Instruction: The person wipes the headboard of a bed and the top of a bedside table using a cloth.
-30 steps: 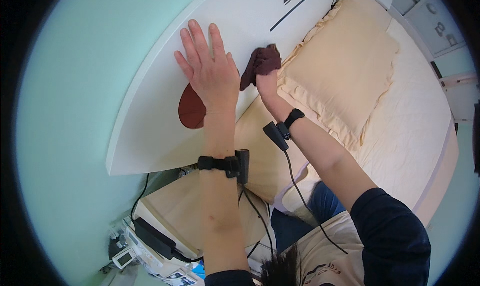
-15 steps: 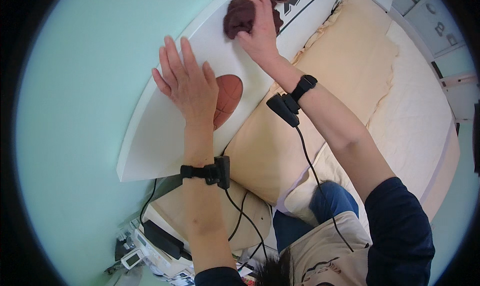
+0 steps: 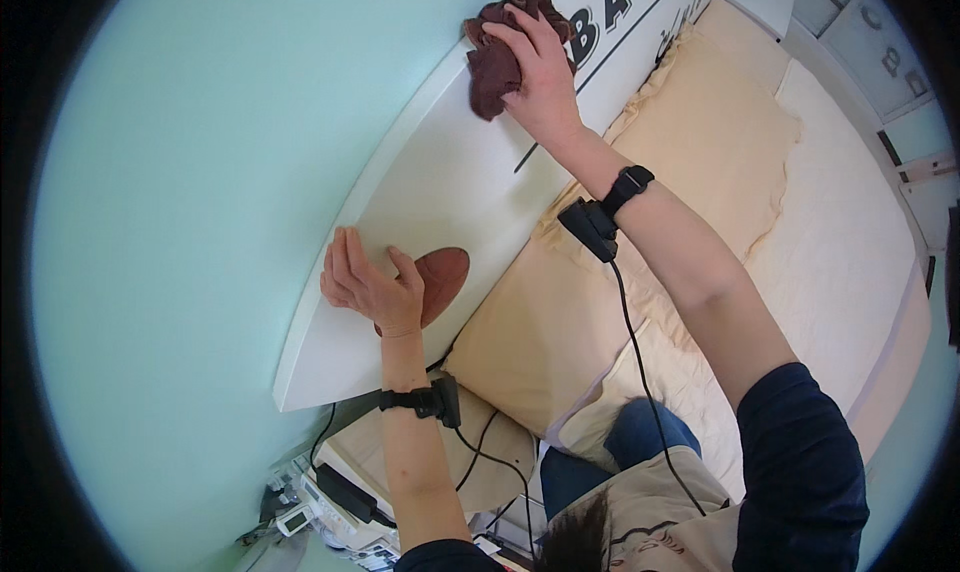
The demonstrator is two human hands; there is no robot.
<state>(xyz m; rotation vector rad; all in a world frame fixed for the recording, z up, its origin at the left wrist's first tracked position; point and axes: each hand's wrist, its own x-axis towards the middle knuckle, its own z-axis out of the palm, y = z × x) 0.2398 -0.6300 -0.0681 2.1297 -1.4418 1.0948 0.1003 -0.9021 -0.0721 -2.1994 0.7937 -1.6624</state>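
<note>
My right hand point(image 3: 540, 82) presses a crumpled dark brown cloth point(image 3: 492, 77) against the white headboard point(image 3: 440, 162), close to its upper edge and beside large black letters. The cloth bunches out past the fingers, and part of it lies under the palm. Lower down, my left hand point(image 3: 372, 287) rests at the headboard's upper edge, fingers loosely bent and thumb apart, with nothing seen in it. Beside that hand is a printed brown basketball picture point(image 3: 445, 277), partly covered by the hand. Each wrist wears a black strap with a small cabled device.
A bed with a cream pillow point(image 3: 710, 102) and pale bedding point(image 3: 820, 202) adjoins the headboard on the right. The pale green wall point(image 3: 200, 222) lies to the left. Below, a small bedside table point(image 3: 400, 447) stands near cables, a black box and a small white clock point(image 3: 295, 519).
My left hand has gone down along the headboard's edge, its spread fingers now bent. The cloth under my right hand has shifted slightly and folded differently. The whole view has moved up the headboard.
</note>
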